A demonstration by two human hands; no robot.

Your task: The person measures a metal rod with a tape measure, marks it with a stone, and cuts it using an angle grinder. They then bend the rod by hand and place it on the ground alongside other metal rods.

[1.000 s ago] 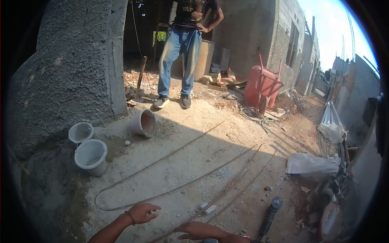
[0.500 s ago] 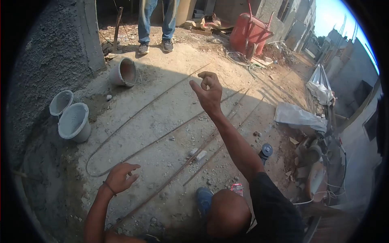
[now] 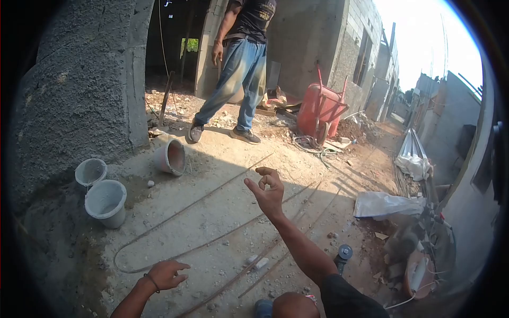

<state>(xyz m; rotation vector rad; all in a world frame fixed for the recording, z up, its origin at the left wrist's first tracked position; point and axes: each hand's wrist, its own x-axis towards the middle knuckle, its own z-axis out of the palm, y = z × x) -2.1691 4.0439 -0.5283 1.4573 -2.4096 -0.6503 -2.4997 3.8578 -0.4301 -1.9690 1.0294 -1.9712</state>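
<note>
My left hand [image 3: 165, 274] is low in the view, fingers stretched out and holding nothing, a dark band on its wrist. Just above it curves the U-bend of a long thin steel bar [image 3: 183, 213] lying on the ground. My right hand [image 3: 269, 195] is raised in mid-view over the bars, thumb apart from the curled fingers, with nothing visible in it. More straight steel rods [image 3: 241, 276] run diagonally beneath my right arm. An angle grinder [image 3: 343, 254] lies on the ground right of that arm. My knee [image 3: 295, 306] shows at the bottom edge.
Two grey buckets [image 3: 106, 204] stand at left, with another bucket [image 3: 170, 158] tipped on its side. A person in jeans [image 3: 241, 71] is at the back near a doorway. A red wheelbarrow [image 3: 321, 114] leans on the wall. White sacking [image 3: 389, 205] and clutter line the right.
The view has tilted up, showing more of the other person, whose legs are now spread in a step. Both my hands keep nearly the same shape.
</note>
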